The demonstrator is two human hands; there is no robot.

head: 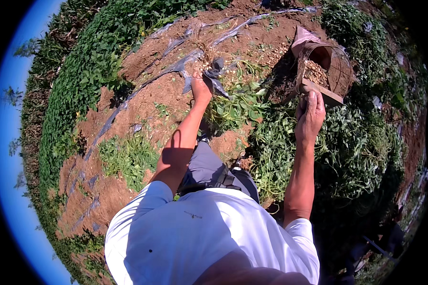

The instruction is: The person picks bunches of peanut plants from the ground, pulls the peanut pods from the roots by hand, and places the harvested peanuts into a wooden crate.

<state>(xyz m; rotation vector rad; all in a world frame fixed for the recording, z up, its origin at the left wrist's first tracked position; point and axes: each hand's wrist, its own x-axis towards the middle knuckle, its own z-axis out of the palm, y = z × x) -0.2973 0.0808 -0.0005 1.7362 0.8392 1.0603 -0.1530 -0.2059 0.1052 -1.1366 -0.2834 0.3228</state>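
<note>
My left hand (201,89) is closed around a bunch of uprooted peanut plants (208,58), whose roots and pods point away from me. A crumpled piece of dark plastic film (215,76) hangs beside that hand. My right hand (311,112) pinches the near wooden edge of a wire-mesh container (337,67) at the upper right. Inside the container lies a heap of peanuts (315,74). A pinkish woven sack (303,37) adjoins its far side.
Pulled green plants (356,149) lie piled below the container and to the right. Strips of plastic film (108,123) cross the reddish soil (146,103). Loose peanuts (274,55) are scattered near the container. Leafy crop rows (82,64) stand on the left.
</note>
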